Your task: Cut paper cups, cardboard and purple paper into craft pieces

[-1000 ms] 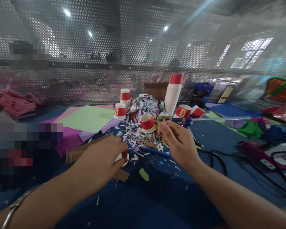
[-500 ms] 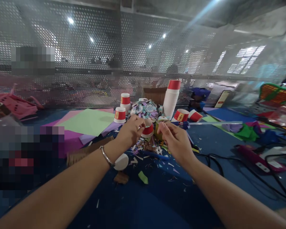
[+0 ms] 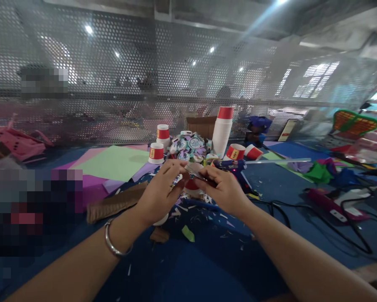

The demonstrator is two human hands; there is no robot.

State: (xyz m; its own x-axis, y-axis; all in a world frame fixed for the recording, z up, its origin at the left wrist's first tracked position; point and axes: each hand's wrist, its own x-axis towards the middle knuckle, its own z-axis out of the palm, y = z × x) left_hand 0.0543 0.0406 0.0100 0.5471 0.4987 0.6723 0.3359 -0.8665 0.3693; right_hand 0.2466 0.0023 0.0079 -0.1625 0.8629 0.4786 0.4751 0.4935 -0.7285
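Between my hands is a small red-and-white paper cup (image 3: 193,185), partly covered by fingers. My left hand (image 3: 163,191) closes around the cup's left side, with a silver bangle on the wrist. The fingers of my right hand (image 3: 223,188) are pinched together at the cup's upper right. A thin, pale, blurred sliver (image 3: 193,170) shows between the fingertips; exactly what it is I cannot tell. Just behind my right hand lies a dark blue glue gun (image 3: 229,165) with a small red light. Paper scraps (image 3: 188,205) litter the table under the cup.
Behind stand a tall cup stack (image 3: 222,134), more red-and-white cups (image 3: 157,153) and a pile of decorated paper pieces (image 3: 188,144). Coloured sheets (image 3: 113,163) and a cardboard strip (image 3: 116,203) lie left. On the right are a power strip (image 3: 336,205) and black cables (image 3: 327,235).
My hands have come closer together, and the right fingers have moved in to the cup. The glue gun behind the right hand shows more now. The view has shifted slightly.
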